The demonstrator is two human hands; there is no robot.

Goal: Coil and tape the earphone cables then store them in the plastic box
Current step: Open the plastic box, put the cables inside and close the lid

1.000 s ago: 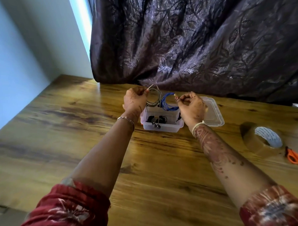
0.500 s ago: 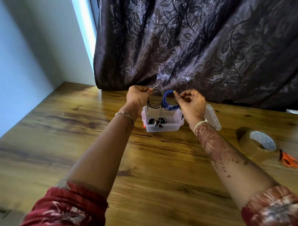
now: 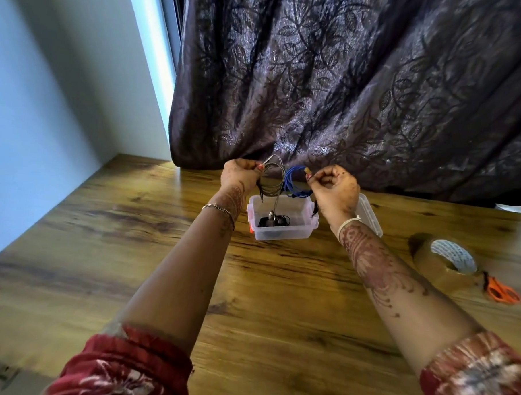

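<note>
**Two coils held over the box**

Nearest me the bench (image 3: 131, 251) runs up the frame. At mid right lie the tape (image 3: 443, 262) and, touching its far side, the scissors (image 3: 503, 291). At centre stands the open box (image 3: 281, 232), with a black earphone bundle (image 3: 274, 221) already in it. Its lid (image 3: 370, 214) is half hidden behind my right wrist.

Just above the box, my left hand (image 3: 239, 175) pinches the grey coil (image 3: 272, 183) at its top. My right hand (image 3: 334, 188) pinches the blue coil (image 3: 295, 181) the same way, fingers curled. A grey strand hangs from its coil down into the box. Behind everything is the curtain (image 3: 347, 96).

I judge these cables very light, thin and limp, yet springy once looped, so a coil will try to open if I grip only one strand. The jacket looks smooth and may slip. The likely weak spots are the plug and the earbud joints. I would pinch across all loops together, at the taped band if there is one, and never lift by a dangling end.

Against a second ago, both hands keep the same pinch. The coils now sit higher over the box rather than overlapping its far rim, and the box lies lower in the frame. Less of the lid shows.
</note>
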